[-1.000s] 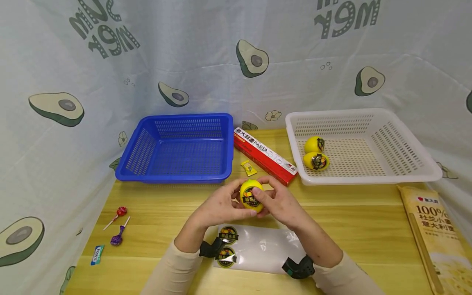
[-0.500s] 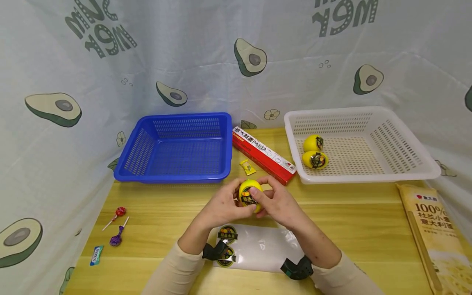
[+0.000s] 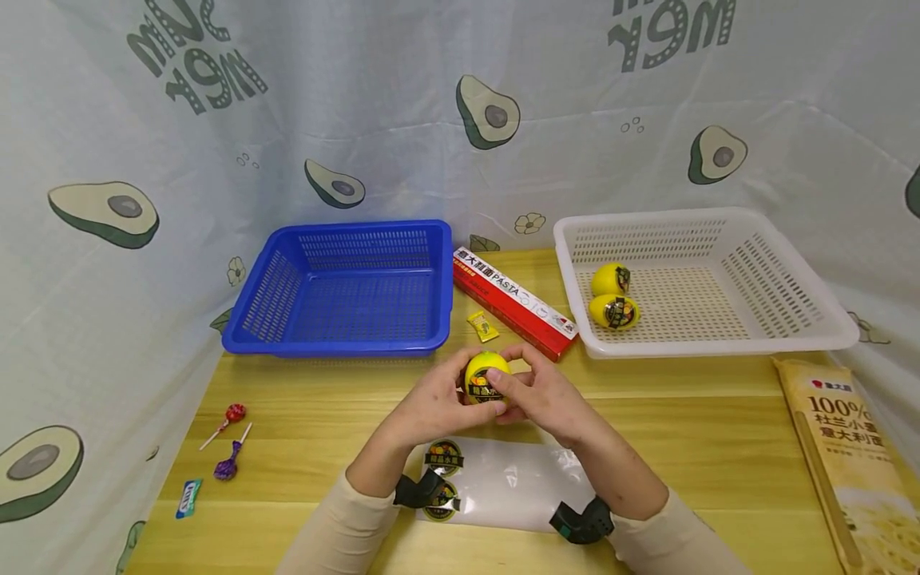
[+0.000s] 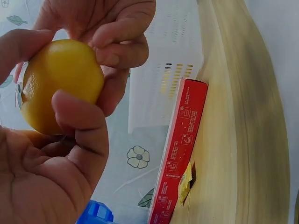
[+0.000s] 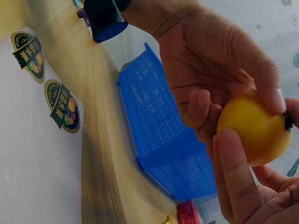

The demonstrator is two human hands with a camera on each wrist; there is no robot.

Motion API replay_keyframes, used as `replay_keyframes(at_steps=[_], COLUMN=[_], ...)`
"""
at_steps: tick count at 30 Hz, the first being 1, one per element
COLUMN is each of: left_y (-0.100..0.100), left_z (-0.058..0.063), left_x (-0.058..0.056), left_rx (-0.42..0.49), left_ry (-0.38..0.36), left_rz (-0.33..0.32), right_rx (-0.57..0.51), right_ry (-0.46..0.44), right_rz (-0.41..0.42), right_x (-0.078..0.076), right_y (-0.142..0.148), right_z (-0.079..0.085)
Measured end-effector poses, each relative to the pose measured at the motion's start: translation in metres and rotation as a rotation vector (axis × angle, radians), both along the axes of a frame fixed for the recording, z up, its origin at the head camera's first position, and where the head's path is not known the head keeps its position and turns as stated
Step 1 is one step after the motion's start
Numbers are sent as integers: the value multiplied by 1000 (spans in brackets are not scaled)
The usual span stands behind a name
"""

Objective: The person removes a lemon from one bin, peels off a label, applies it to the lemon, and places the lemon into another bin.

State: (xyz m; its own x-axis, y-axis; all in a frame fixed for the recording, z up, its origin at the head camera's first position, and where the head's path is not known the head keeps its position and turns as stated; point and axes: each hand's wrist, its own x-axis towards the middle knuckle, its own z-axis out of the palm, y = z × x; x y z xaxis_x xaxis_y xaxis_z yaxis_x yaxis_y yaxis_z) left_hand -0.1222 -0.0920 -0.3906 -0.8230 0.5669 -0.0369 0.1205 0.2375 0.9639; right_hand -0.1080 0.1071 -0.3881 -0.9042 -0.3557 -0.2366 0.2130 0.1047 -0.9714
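Observation:
A yellow lemon (image 3: pixel 489 366) with a black round label on its near side is held up between both hands over the table. My left hand (image 3: pixel 438 399) grips its left side, thumb low across the front. From the right, my right hand (image 3: pixel 539 395) holds it too, its thumb pressing on the label. The left wrist view shows the lemon's plain back (image 4: pixel 65 79) with curled fingertips on it. Below the hands lies a glossy white sticker sheet (image 3: pixel 510 487), two round stickers (image 5: pixel 64 106) at its left end.
Behind stand a blue basket (image 3: pixel 338 351) and a white basket (image 3: pixel 719 350) holding two labelled lemons (image 3: pixel 615 312). Between them lie a red pasta box (image 3: pixel 517 307) and a yellow candy (image 3: pixel 483 326). Two lollipops (image 3: pixel 226 461) and a small wrapped sweet (image 3: pixel 188 498) are left, a pasta bag (image 3: pixel 848 447) right.
The camera view shifted slightly at first. Both hands stay in place around the lemon, which has turned a little, while the right thumb stays on its label.

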Motion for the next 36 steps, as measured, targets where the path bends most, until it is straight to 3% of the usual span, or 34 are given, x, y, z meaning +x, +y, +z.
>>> replay_keyframes(at_steps=[4, 8, 18, 26, 32, 34, 36], left_y=[1, -1, -1, -4, -8, -9, -9], left_z=[-2, -2, 1, 0, 2, 2, 2], left_x=[0, -2, -3, -5, -6, -6, -6], left_rx=[-20, 43, 179, 231, 276, 284, 265], left_ry=[0, -26, -70, -67, -80, -65, -24], left_rz=[-14, -55, -59, -35, -31, -27, -25], right_rx=[3, 8, 13, 118, 236, 228, 202], right_ry=[-12, 3, 148, 357, 634, 666, 636], right_rz=[4, -21, -43, -51, -38, -19, 5], right_x=[-1, -2, 2, 6, 7, 6, 5], right_y=[1, 0, -4, -7, -4, -2, 0], right_z=[-1, -2, -5, -7, -14, -14, -12])
